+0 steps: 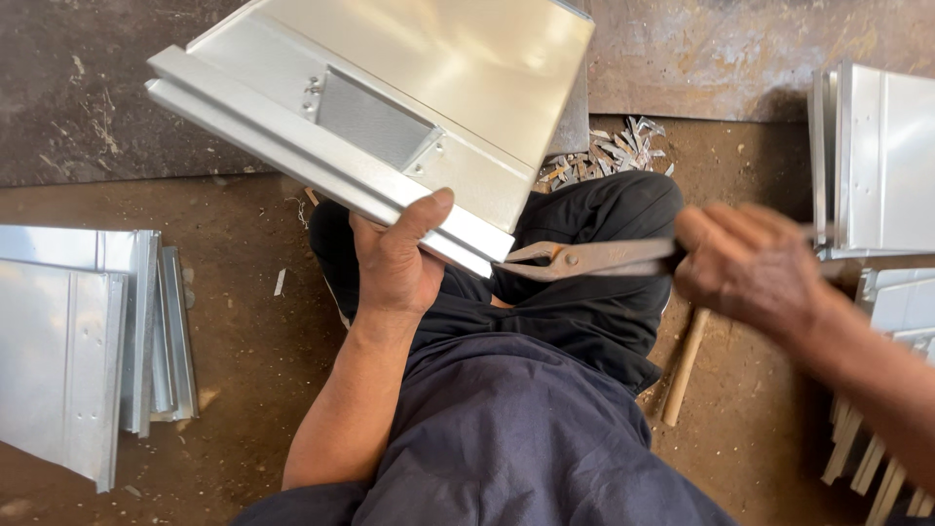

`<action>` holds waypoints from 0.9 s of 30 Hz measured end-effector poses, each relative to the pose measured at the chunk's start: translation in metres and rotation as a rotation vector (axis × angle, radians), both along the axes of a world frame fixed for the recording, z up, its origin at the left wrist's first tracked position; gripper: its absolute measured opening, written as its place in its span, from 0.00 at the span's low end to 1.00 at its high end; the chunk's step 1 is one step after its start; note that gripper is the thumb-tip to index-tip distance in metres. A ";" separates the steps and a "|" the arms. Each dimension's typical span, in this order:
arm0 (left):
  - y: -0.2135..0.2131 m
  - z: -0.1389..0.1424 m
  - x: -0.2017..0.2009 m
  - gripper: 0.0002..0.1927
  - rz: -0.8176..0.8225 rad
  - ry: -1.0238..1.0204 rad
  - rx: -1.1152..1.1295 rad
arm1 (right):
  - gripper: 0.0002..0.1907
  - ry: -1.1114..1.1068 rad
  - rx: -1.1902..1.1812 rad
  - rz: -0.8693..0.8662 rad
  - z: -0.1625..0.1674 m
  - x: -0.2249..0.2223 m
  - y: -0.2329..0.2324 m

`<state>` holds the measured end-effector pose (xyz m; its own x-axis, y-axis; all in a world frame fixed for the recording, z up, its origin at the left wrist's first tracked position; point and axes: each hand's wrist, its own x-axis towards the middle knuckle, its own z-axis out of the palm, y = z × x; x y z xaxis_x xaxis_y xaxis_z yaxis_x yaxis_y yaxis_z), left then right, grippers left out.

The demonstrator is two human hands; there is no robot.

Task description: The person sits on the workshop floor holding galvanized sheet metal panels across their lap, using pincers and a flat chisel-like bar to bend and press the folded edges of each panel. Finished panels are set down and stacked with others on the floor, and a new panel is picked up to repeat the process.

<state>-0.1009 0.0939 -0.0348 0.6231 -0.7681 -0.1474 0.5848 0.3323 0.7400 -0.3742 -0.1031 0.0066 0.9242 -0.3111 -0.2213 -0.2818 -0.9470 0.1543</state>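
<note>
My left hand (397, 258) grips the folded lower edge of a shiny sheet-metal panel (409, 88), holding it tilted above my lap. The panel has a rectangular recess with rivets near its middle. My right hand (750, 265) is closed around the handles of rusty tin snips (584, 259), whose blades point left and meet the panel's lower right corner beside my left thumb. I sit on the ground in dark trousers.
A stack of similar metal panels (78, 341) lies on the dirt floor at the left, another stack (877, 166) stands at the right. Metal offcuts (614, 151) lie beyond my knee. A wooden handle (684, 368) rests by my right leg.
</note>
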 end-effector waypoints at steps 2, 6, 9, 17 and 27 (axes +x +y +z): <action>-0.002 0.003 -0.004 0.32 -0.054 0.014 0.015 | 0.12 -0.016 -0.086 0.161 0.008 0.004 -0.030; -0.007 0.008 -0.006 0.33 0.002 0.069 0.003 | 0.08 0.108 -0.125 0.112 0.019 0.007 -0.049; -0.003 0.008 0.003 0.32 0.050 0.035 -0.053 | 0.16 0.243 0.268 -0.042 0.017 0.008 -0.020; 0.015 -0.010 0.019 0.26 0.040 -0.127 -0.087 | 0.22 0.300 1.241 -0.439 -0.004 0.022 0.064; 0.012 -0.011 0.010 0.25 0.024 -0.130 -0.100 | 0.25 0.216 1.122 -0.409 -0.011 0.012 0.068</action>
